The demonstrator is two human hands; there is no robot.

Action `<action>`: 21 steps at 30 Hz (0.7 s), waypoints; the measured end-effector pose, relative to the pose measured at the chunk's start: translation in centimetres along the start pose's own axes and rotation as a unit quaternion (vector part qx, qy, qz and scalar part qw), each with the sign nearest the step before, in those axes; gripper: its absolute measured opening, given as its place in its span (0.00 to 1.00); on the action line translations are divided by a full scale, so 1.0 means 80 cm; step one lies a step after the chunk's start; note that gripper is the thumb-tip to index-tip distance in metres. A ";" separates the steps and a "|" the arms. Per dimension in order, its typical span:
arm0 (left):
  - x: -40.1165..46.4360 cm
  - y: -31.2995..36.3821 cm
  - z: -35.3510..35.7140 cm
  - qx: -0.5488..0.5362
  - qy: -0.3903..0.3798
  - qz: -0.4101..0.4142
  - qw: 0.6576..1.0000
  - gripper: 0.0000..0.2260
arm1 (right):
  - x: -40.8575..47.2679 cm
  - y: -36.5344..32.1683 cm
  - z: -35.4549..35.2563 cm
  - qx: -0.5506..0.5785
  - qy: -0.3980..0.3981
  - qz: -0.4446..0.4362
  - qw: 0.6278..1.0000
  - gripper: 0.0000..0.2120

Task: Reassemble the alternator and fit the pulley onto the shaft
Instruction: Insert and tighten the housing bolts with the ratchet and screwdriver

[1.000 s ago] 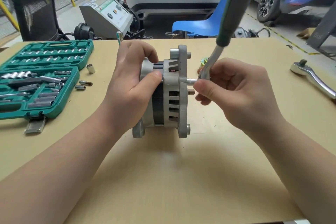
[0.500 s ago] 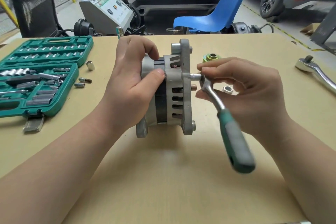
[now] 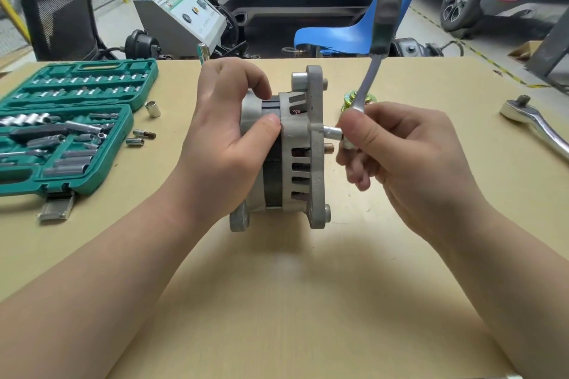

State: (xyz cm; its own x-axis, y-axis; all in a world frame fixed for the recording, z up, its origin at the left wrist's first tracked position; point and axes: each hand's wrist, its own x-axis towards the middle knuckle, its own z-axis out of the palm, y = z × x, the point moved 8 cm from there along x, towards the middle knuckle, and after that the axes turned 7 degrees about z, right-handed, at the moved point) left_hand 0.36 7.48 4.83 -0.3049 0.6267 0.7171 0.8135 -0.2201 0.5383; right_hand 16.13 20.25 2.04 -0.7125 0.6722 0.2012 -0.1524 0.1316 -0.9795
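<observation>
While left hand (image 3: 228, 144) grips one alternator (image 3: 295, 151), right hand (image 3: 400, 157) holds one ratchet (image 3: 374, 49), second ratchet (image 3: 535, 126) apart

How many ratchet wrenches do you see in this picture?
2. One ratchet is gripped at its head by the right hand, handle pointing up, beside the alternator. The other ratchet lies on the table at the right edge. The toolbox may hide more.

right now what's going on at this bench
A person is putting an alternator back together. The left hand grips its body and holds it upright on the table. The right hand holds the head of a small ratchet, whose socket sits on a bolt in the front housing, handle pointing up. The pulley lies behind, not yet fitted. A socket set lies open on the left.
</observation>
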 end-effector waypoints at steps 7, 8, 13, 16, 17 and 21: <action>-0.001 -0.003 0.000 -0.032 -0.015 0.009 0.999 0.10 | 0.000 0.004 -0.002 -0.003 -0.015 -0.009 1.000 0.09; -0.001 -0.003 0.000 -0.037 -0.018 0.011 0.999 0.10 | -0.001 -0.001 -0.004 -0.026 -0.017 -0.036 0.999 0.05; 0.000 -0.007 -0.002 -0.033 -0.021 0.004 0.999 0.11 | -0.016 -0.025 -0.001 -0.223 -0.013 -0.217 0.950 0.18; -0.001 -0.008 -0.001 -0.031 -0.019 0.005 0.999 0.11 | -0.016 -0.023 -0.005 -0.243 0.008 -0.227 0.943 0.25; -0.001 -0.008 -0.001 -0.031 -0.017 0.007 0.999 0.11 | -0.016 -0.023 -0.006 -0.234 0.008 -0.220 0.947 0.26; 0.000 -0.008 -0.001 -0.031 -0.015 0.004 0.999 0.13 | -0.023 -0.027 -0.004 -0.207 0.011 -0.220 0.953 0.22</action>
State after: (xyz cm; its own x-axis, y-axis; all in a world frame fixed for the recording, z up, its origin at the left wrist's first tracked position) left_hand -0.20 7.53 4.49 -0.2829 0.6458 0.7091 0.7840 -0.2703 0.5589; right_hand 18.00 18.97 3.75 -0.6267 0.5005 0.5973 -0.1456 0.6777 -0.7207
